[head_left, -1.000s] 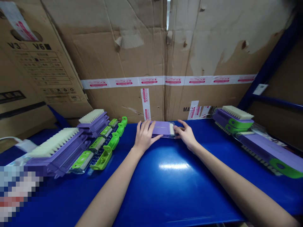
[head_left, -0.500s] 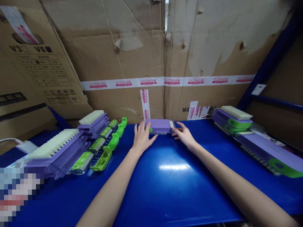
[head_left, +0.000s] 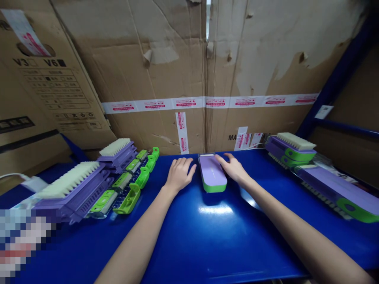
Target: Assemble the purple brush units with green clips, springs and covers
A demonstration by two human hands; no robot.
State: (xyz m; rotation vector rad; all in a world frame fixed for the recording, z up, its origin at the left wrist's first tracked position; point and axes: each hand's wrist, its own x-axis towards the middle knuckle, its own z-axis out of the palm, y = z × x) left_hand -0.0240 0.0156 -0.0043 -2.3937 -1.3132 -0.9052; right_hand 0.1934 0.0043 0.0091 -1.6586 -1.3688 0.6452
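A purple brush point(head_left: 211, 169) with a green end cap is at the far middle of the blue table, its green end towards me and its underside hidden. My right hand point(head_left: 232, 167) grips it by the right edge near the far end, where a clear part shows. My left hand point(head_left: 179, 173) is just left of the brush, apart from it. It holds nothing, with its palm down, fingers loosely bent and thumb held away.
On the left stand purple bristle blocks point(head_left: 71, 179) beside a row of green-capped clear parts point(head_left: 121, 180) and loose green caps point(head_left: 143, 177). Stacked purple-and-green brushes point(head_left: 291, 148) and another brush point(head_left: 340, 185) lie at right. Cardboard point(head_left: 166, 79) walls the back.
The brush has turned from lying crosswise to pointing lengthwise, its green end now towards me. My left hand has let go of it, while my right hand stays at its right side.
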